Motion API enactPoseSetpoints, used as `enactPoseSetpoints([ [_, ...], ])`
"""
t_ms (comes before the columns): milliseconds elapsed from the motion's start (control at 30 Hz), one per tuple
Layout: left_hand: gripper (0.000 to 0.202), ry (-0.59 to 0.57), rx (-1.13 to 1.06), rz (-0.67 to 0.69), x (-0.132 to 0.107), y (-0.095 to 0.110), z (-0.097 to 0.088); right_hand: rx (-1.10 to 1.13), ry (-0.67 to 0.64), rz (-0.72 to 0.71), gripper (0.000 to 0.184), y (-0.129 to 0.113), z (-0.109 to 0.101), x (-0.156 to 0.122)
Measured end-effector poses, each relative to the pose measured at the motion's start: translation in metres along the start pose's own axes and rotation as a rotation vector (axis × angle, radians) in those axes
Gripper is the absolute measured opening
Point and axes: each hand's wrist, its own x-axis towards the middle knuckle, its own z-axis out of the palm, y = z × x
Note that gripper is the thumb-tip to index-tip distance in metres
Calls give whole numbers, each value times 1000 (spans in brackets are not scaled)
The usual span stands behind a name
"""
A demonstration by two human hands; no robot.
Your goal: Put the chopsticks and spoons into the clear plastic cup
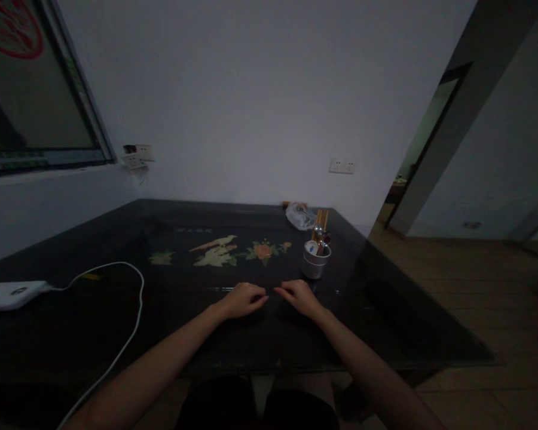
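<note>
My left hand (245, 300) rests on the dark tabletop (251, 343) with its fingers curled in and the thumb pointing right. Facing it across a small gap, my right hand (299, 297) is curled the same way. Neither hand shows anything held. Just beyond my right hand stands a light-coloured cup (312, 266). Upright in it are chopsticks (323, 218) and what look like spoons (312, 247). A printed bird (215, 254) and a flower (263, 251) decorate the tabletop past my hands.
At the left lies a white power strip-like block (13, 295) with a white cable (140, 298) curving toward me. A clear plastic bag (300, 216) sits near the wall. A long dark object (397, 310) lies at the right. Wall sockets (342, 166) are above the table.
</note>
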Motion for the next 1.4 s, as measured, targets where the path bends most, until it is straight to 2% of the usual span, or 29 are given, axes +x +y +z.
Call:
enactPoseSetpoints([
  [400, 29, 25, -9, -13, -1, 0, -1, 48, -14, 8, 45, -3, -5, 0],
  [867, 25, -15, 3, -27, -2, 1, -2, 39, -37, 32, 44, -1, -3, 0],
  [1400, 24, -7, -14, -24, -3, 8, -8, 27, -54, 23, 45, -1, -4, 0],
])
